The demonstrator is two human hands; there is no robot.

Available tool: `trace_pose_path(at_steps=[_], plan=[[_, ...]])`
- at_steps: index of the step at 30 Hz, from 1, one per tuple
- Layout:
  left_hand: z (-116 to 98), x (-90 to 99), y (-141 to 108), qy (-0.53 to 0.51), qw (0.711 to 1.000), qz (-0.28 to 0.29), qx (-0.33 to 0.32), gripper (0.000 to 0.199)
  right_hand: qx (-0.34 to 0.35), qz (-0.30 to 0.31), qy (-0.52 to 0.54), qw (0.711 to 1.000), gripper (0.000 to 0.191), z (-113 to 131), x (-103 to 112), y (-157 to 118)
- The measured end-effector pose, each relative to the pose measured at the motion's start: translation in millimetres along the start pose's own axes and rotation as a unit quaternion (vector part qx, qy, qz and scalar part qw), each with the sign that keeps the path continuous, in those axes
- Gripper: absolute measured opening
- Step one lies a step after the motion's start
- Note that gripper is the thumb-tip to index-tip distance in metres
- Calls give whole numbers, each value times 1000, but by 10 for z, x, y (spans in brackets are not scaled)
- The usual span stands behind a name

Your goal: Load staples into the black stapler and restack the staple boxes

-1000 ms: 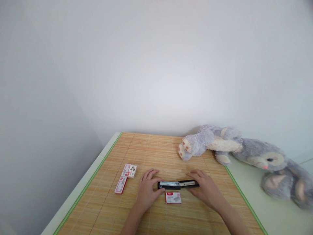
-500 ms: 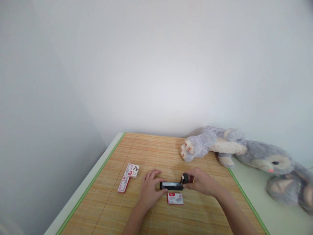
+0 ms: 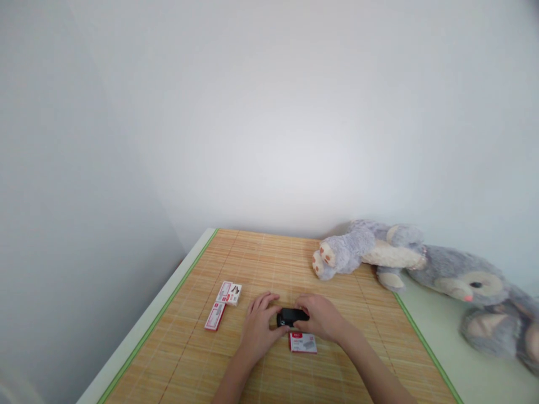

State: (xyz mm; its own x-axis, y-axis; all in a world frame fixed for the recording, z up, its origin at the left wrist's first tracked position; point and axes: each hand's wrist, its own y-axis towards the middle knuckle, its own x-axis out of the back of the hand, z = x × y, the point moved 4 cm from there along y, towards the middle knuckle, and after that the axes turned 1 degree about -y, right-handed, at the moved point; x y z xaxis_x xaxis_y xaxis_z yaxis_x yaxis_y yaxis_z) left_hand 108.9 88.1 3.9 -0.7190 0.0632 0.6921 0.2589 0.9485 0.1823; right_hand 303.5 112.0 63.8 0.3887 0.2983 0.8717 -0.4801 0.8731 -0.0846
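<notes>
A black stapler [image 3: 289,316] lies on the bamboo mat with its top down over its base. My left hand [image 3: 260,324] is at its left end, thumb and index finger on either side of that end and the other fingers loosely spread. From the right, my right hand [image 3: 320,317] grips the stapler between thumb and fingers, covering its right part. Just in front of the stapler lies a red and white staple box [image 3: 303,343], flat on the mat.
Left of my hands, a red and white box [image 3: 214,316] lies near more small boxes [image 3: 229,293]. A grey plush toy [image 3: 391,251] stretches across the back right, partly over the bamboo mat [image 3: 261,261]. A white wall [image 3: 269,123] stands behind the table.
The stapler's top, which stood raised at the right end and bared the metal staple channel, has swung down over the base. My right hand moved left with it; my left hand stayed.
</notes>
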Motion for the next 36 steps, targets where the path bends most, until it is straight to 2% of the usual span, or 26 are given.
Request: trace_pose_path(at_steps=[5,9,12,17,22,24,28,32,36], plan=[[-25,3,-24,-5,1000,1,-5,33,7,-25,46,999,13,-59,63,-174],[-23,-7,-24,-6,1000,2,-3,31,6,-64,122,990,22,-190,81,-336],[-8,-15,-16,-7,1000,2,0,32,-10,-109,205,973,32,-347,56,-451],[11,-20,-13,-7,1000,2,2,32,-52,-161,253,953,44,-607,-48,-610],[15,-29,-17,-9,1000,0,0,32,-108,-203,370,900,53,-861,-259,-760],[20,-34,-15,-10,1000,0,0,32,-114,-208,388,891,52,-875,-290,-797],[25,-37,-5,-8,1000,3,0,32,-79,-188,324,924,41,-672,-127,-737],[9,-23,-6,-6,1000,10,-4,32,-26,-145,209,967,27,-350,110,-519],[-22,-11,-27,-7,1000,14,-9,33,18,-81,86,993,14,-97,132,-282]])
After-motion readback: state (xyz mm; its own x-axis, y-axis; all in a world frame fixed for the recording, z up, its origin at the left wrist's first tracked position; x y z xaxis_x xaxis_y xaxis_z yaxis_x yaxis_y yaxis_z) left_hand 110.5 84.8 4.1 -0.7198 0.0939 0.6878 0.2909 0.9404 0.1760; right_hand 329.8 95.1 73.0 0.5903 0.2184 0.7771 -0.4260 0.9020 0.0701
